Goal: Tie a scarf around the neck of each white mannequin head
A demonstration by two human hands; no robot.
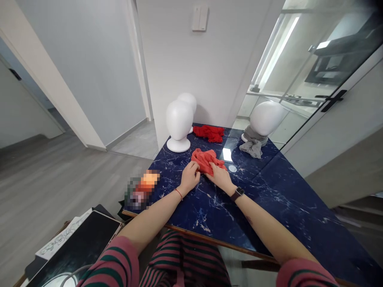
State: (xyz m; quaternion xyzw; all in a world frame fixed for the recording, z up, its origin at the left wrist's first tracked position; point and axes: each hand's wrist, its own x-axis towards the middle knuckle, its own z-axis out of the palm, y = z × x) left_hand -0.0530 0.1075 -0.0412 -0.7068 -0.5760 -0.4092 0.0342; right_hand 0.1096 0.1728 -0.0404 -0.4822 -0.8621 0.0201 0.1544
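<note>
A crumpled coral-red cloth [204, 158] lies in loose folds on the dark blue marble-patterned table [206, 215]. My left hand [190, 176], with a thin red string at the wrist, has its fingers curled and closed on the near left edge of the cloth. On the near right side, my right hand [222, 178] holds the cloth, its thumb underneath and fingers over the folds. This wrist wears a dark watch [237, 193]. The fingertips of both hands are partly hidden by fabric. Behind the cloth stands a white mannequin head [179, 121] on a round base.
A second white head [189, 101] stands behind the first. Bright red cloth [209, 133] lies near the wall. At the right, another head [266, 117] has grey cloth [253, 145] around its base. A blurred-out item [143, 189] sits at the table's left edge.
</note>
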